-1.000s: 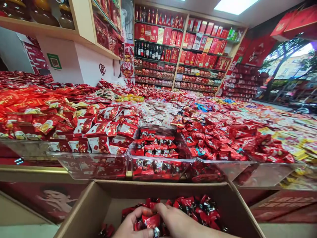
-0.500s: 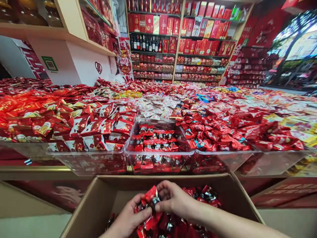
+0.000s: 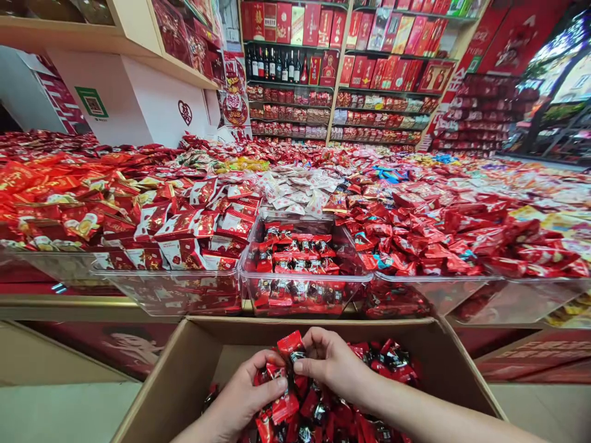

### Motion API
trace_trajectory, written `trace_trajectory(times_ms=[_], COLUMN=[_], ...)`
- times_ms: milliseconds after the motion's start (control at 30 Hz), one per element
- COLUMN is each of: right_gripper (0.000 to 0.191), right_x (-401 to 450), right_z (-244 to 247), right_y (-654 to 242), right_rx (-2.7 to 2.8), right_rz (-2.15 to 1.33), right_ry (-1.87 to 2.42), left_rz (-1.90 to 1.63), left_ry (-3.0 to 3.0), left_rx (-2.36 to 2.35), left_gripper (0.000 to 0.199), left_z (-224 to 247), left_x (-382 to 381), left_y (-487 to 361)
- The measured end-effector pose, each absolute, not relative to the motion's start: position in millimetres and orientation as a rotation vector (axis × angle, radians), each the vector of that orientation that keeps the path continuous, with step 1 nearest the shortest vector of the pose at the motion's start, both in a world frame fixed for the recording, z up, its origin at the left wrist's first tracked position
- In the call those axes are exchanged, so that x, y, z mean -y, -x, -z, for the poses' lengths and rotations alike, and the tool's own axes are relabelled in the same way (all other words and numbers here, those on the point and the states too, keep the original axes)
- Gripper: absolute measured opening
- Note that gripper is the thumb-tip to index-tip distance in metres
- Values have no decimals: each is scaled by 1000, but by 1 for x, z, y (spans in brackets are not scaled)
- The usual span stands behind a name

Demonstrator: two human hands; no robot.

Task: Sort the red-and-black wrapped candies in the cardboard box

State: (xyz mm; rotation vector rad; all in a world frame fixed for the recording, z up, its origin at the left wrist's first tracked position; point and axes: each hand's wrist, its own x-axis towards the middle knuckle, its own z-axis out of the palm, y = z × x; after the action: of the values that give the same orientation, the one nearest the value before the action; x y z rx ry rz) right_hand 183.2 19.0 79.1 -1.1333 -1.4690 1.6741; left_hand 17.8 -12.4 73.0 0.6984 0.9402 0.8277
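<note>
Both my hands are over an open cardboard box (image 3: 198,363) that holds many red and black wrapped candies (image 3: 318,409). My left hand (image 3: 252,391) is closed on a few of these candies (image 3: 279,394), its thumb pressed across a wrapper. Close beside it, my right hand (image 3: 330,363) pinches one wrapped candy (image 3: 292,347) between thumb and fingers. Just beyond the box, a clear plastic bin (image 3: 305,277) contains the same kind of candy, lying in rows. Fingers on the far side of the held candies are partly hidden.
White and red packets (image 3: 184,234) fill the bin on the left, and red wrapped sweets (image 3: 434,240) are heaped on the right. Pale packets (image 3: 298,191) lie behind the middle bin. Shelves with boxes and bottles (image 3: 277,64) stand at the back.
The view has tilted slightly, so the counter and box sit a little higher. The candy in my right hand has been raised a bit, and one in my left hand shows more fully.
</note>
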Motion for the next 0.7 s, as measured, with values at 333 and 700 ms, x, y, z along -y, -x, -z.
trace_trajectory(times_ms=[333,700], right_gripper=[22,49], right_x=[-2,-6], right_z=[-69,-37], right_y=[-181,-174], right_rx=[2158,1501], right_rz=[-1105,-1923], right_ry=[1113,1302], left_rz=[-745,-656], left_ry=[-665,-918], left_rx=[-854,-785], left_gripper=[25,36], left_z=[-43,-22], left_x=[16,15], left_y=[-15,-14])
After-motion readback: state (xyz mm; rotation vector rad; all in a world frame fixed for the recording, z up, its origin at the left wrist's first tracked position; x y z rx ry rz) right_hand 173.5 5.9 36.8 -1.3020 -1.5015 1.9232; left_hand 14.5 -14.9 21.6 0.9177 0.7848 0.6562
